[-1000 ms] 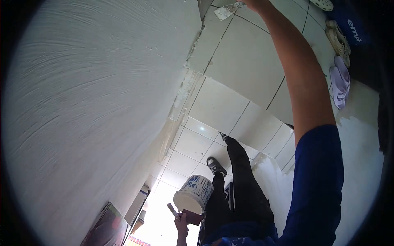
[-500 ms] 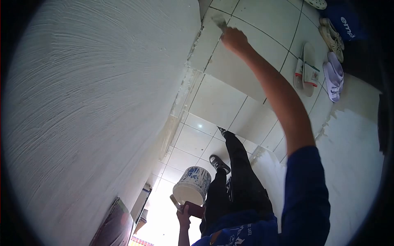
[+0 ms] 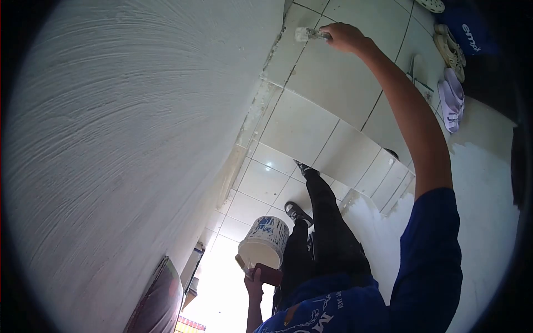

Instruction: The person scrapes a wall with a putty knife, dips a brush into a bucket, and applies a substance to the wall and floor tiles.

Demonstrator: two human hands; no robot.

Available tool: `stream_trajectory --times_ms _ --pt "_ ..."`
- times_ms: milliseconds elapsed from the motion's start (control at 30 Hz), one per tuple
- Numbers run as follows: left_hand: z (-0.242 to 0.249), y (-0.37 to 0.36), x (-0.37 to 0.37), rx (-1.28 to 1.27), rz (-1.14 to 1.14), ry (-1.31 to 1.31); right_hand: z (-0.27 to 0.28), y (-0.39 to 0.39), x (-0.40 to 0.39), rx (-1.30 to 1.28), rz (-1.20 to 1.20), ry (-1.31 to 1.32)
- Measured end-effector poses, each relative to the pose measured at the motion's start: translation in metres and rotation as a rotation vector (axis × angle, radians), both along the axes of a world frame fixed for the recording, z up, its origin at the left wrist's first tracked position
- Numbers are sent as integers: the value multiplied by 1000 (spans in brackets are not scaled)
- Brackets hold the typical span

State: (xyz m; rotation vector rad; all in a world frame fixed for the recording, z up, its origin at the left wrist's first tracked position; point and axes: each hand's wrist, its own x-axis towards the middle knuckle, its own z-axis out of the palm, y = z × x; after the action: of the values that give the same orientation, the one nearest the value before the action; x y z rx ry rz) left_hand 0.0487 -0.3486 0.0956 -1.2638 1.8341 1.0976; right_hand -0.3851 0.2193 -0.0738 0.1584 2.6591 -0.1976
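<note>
My right hand [image 3: 345, 38] is stretched far forward, fingers closed round the handle of a paintbrush [image 3: 305, 34] whose head is coated white. The brush is over the pale floor tiles, a short way from the foot of the wall [image 3: 139, 111]. Near my waist, my left hand [image 3: 254, 284] is closed on a dark red block-like thing [image 3: 268, 274], its kind unclear. A flat tool with a light tip [image 3: 242, 264] sticks up from the same hand. Just beyond it is a white bucket [image 3: 272, 232] with a blue label, streaked with paint, its rim close to that hand.
Tiled steps [image 3: 297, 119] lie in front of my legs. Lilac shoes [image 3: 452, 102], beige shoes [image 3: 448, 50] and a sandal partly behind my arm are at the right, beside a blue bag [image 3: 469, 30]. A patchy white wall [image 3: 477, 194] stands on the right.
My right hand has moved to the right, and the brush has turned from tilted to nearly level. My left hand has shifted slightly right, its things still in it.
</note>
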Motion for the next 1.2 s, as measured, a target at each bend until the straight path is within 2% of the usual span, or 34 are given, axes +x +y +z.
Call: stream_trajectory --times_ms 33,133,233,333,367,467,500,600,700,800,867,933,1000,1067,1100,1200 --pt "0 -3 2 1 -14 -24 -3 6 2 69 32 78" --pt "5 -11 15 -2 -16 -65 2 39 -3 253 119 74" --pt "2 -7 22 30 48 -24 -5 77 -22 185 158 96" --pt "-7 -9 25 25 47 -52 -37 49 -32 46 367 134" --pt "-9 -10 24 21 -23 -52 -43 42 -33 -2 431 143" --pt "-3 4 9 35 7 -26 -58 57 -64 -178 296 -36" --pt "2 11 2 13 19 -1 -23 40 -60 180 376 77" --pt "0 4 3 4 -4 -67 -44 38 -58 228 401 269" --pt "0 4 3 30 -20 -80 7 57 -70 435 410 -39" --pt "-3 12 -3 71 38 -36 10 69 -67 308 252 13" --pt "-5 14 -3 62 16 -37 -22 60 -66 86 251 -12" --pt "-7 23 -7 64 -4 -42 -28 32 -49 64 328 71" --pt "-1 27 -12 52 -21 -50 -47 50 -56 -56 432 158" --pt "0 18 -2 38 -43 -89 -28 51 -63 140 303 166" --pt "0 15 0 35 -55 -105 -24 58 -68 231 302 76" --pt "-2 16 6 50 -12 -68 -45 38 -67 -2 168 -78"
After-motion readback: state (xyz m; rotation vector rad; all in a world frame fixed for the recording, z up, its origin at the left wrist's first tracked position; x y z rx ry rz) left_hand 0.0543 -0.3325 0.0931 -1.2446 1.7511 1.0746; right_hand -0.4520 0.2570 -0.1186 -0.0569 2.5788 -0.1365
